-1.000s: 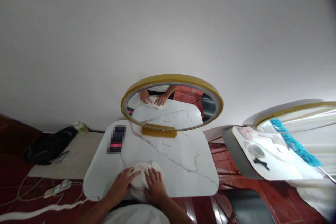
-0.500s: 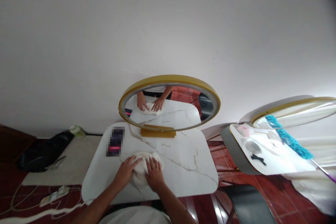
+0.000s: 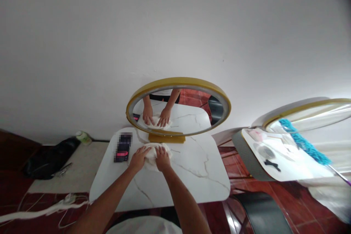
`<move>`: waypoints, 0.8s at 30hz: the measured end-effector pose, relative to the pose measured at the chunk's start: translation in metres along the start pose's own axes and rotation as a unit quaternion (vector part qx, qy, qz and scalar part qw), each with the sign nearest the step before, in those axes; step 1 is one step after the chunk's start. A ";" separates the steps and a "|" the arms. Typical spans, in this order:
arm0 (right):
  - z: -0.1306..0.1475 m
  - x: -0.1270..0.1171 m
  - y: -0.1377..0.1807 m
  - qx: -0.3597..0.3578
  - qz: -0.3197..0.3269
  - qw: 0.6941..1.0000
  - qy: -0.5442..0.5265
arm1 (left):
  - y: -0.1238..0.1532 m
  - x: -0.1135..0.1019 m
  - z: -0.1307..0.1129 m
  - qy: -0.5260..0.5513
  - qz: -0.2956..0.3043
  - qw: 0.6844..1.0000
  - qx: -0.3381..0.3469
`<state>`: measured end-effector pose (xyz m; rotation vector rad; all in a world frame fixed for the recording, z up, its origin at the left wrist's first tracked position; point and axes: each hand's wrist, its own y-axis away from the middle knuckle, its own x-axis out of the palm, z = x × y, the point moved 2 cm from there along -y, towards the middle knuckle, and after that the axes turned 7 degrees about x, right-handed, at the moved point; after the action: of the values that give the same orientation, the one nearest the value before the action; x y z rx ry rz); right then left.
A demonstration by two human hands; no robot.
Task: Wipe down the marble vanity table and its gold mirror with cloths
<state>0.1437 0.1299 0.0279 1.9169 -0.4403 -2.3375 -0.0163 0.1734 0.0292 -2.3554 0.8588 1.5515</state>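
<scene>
A bunched white cloth (image 3: 150, 157) lies on the white marble-patterned table (image 3: 200, 186), just in front of the gold base of a round mirror (image 3: 179, 80). My left hand (image 3: 139, 158) rests on the cloth's left side, fingers stretched out over it. Pressed on its right side is my right hand (image 3: 163, 157), with its fingers spread and lying flat. Both hands and the cloth also show in the mirror's glass. To the left of my left hand sits a dark, blurred-out rectangular item (image 3: 123, 147) with a pink band.
A second table (image 3: 296, 172) on the right holds a gold-rimmed mirror, a blue fluffy duster (image 3: 304, 144) and a black bow-like item (image 3: 272, 165). A black chair (image 3: 263, 212) stands below it. Floor left: black bag (image 3: 52, 159), bottle (image 3: 83, 138), cables.
Both hands have slid the cloth away from me across the table, toward the mirror's base. My arms are stretched further out. The view has shifted slightly.
</scene>
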 end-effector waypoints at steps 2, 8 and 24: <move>0.000 0.000 -0.002 0.004 0.005 1.000 0.000 | 0.000 0.000 0.000 -0.001 0.001 1.000 -0.003; 0.001 0.002 0.005 0.008 0.001 1.000 -0.002 | 0.009 0.001 -0.004 -0.007 -0.002 1.000 -0.012; -0.023 0.049 0.139 -0.109 0.039 0.992 -0.043 | 0.138 0.046 -0.025 0.004 0.088 0.996 0.023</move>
<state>0.1398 -0.0189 0.0162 1.6760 -0.2484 -2.3169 -0.0613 0.0335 0.0197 -2.3088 1.1186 1.5688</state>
